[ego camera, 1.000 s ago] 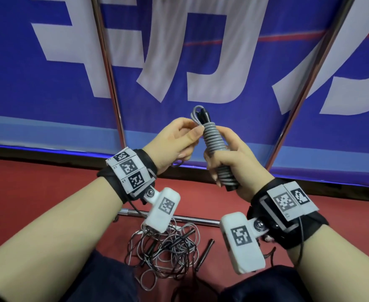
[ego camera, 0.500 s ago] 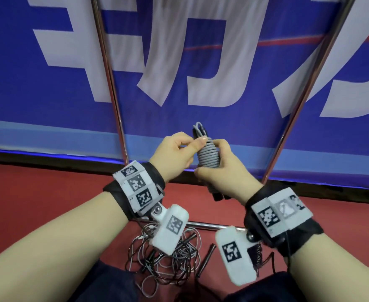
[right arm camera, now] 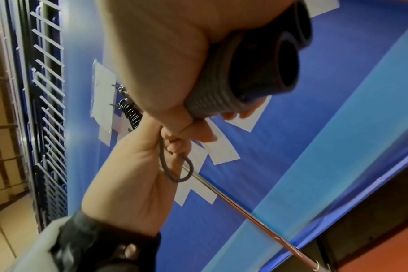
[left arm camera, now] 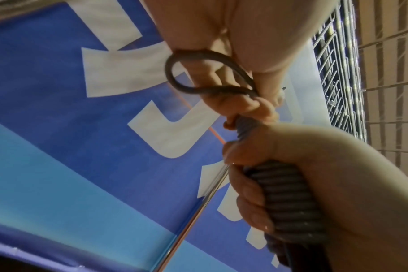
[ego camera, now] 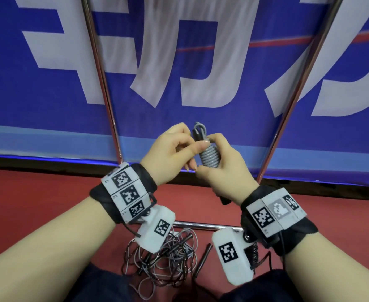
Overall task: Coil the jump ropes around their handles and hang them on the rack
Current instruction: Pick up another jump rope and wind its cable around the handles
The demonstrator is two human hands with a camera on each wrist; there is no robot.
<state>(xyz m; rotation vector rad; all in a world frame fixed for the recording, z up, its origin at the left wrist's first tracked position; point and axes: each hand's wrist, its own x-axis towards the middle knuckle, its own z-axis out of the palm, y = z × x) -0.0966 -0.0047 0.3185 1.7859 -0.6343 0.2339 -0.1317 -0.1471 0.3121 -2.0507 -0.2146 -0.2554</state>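
A grey jump rope (ego camera: 209,156) is coiled tightly round its two black handles (right arm camera: 284,60). My right hand (ego camera: 220,173) grips the coiled bundle (left arm camera: 289,198) upright in front of the blue banner. My left hand (ego camera: 170,151) pinches the rope loop (left arm camera: 191,71) that sticks out at the bundle's top (ego camera: 199,130), thumb against the top coils. In the right wrist view the same loop (right arm camera: 175,165) curves over my left fingers. A coiled rope (right arm camera: 131,113) hangs on rack pegs high up.
A tangle of loose jump ropes (ego camera: 164,258) with black handles (ego camera: 203,258) lies on the red floor by my knees. The rack's chrome uprights (ego camera: 105,88) (ego camera: 292,110) and low crossbar (ego camera: 201,225) stand before the banner. A wire grid (left arm camera: 338,73) shows above.
Both hands have come lower and nearer with the bundle. My right hand slid up the coils, and my left thumb and fingers closed on the top loop.
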